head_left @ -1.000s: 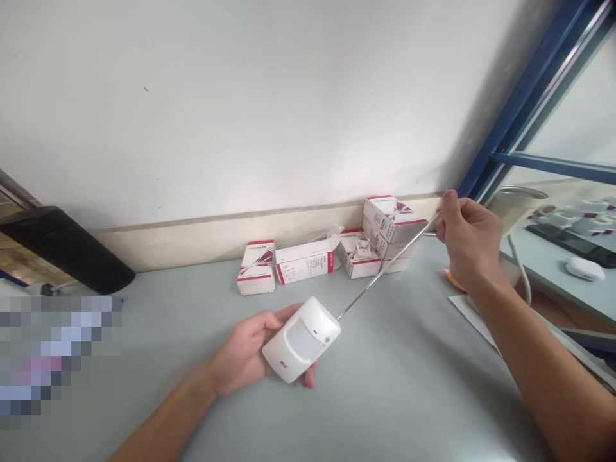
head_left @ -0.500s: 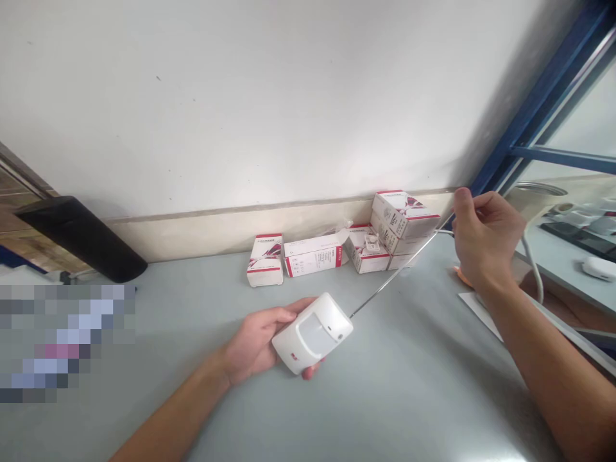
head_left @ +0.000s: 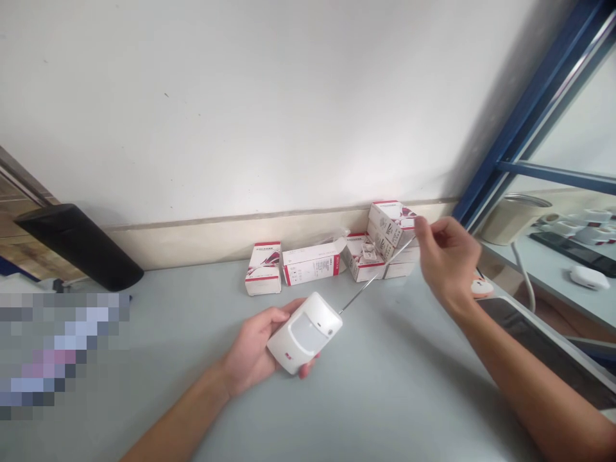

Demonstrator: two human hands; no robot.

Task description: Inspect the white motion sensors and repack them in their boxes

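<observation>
A white motion sensor (head_left: pixel 305 333) with a small red logo rests in my left hand (head_left: pixel 253 350), which is wrapped round its left side and underside above the tabletop. From the sensor's upper right corner a thin metal telescopic antenna (head_left: pixel 360 292) slants up to the right. My right hand (head_left: pixel 447 256) pinches the antenna's far end between thumb and fingers, just in front of the stacked boxes. The tip itself is hidden by the fingers.
White-and-red cartons stand along the wall: a small box (head_left: pixel 263 268), an opened box (head_left: pixel 312 263) and a stack (head_left: pixel 392 234). A black slanted object (head_left: pixel 79 247) is at left. At right are a computer mouse (head_left: pixel 481 287), a blue frame (head_left: pixel 510 128) and a beige container (head_left: pixel 514 217).
My right hand has moved left and slightly down, toward the sensor. The visible antenna is shorter now. My left hand still holds the sensor in nearly the same spot.
</observation>
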